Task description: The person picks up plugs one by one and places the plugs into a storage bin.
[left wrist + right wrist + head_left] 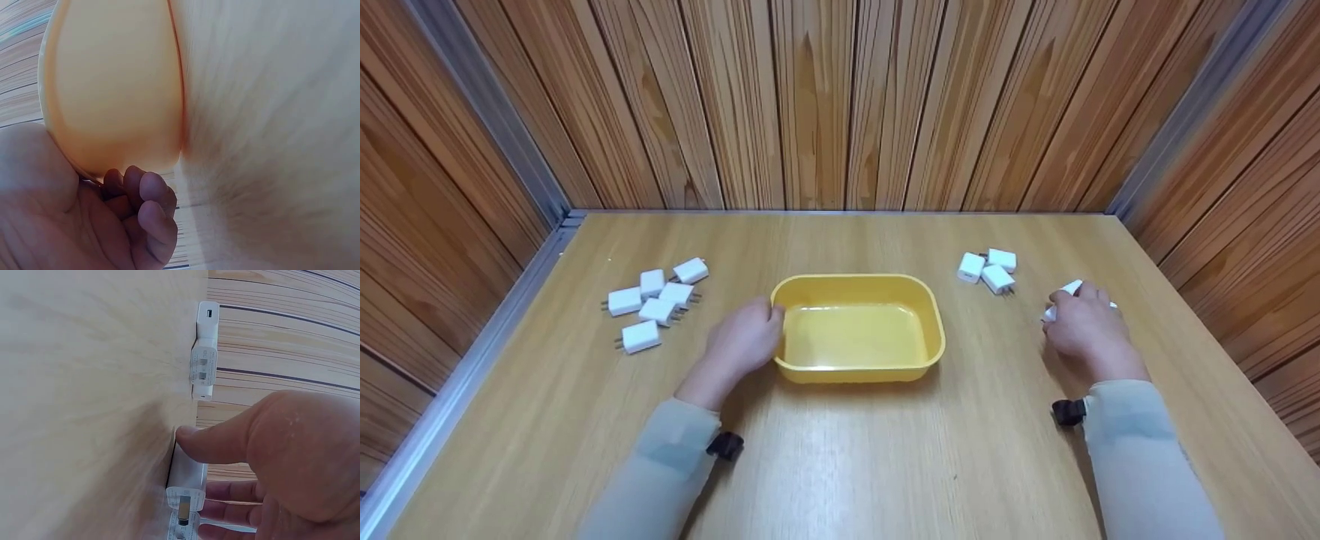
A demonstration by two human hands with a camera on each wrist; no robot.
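Note:
A yellow rectangular plastic tub [855,376] sits mid-table. My left hand [741,339] grips its left edge, the thumb at the rim and the fingers [152,197] curled against the outer wall in the left wrist view. At the right, my right hand [1086,326] pinches a white charger plug [188,468] between thumb and fingers, low at the tabletop. Another white plug [183,527] with a metal prong lies right beside it, partly cut off by the frame. From the head view, the hand covers most of these plugs.
Several white charger plugs [658,309] lie in a loose cluster left of the tub. Three more white plugs [997,279] lie together between the tub and my right hand. Wood-grain panels [810,105] wall the table [840,465] at the back and sides.

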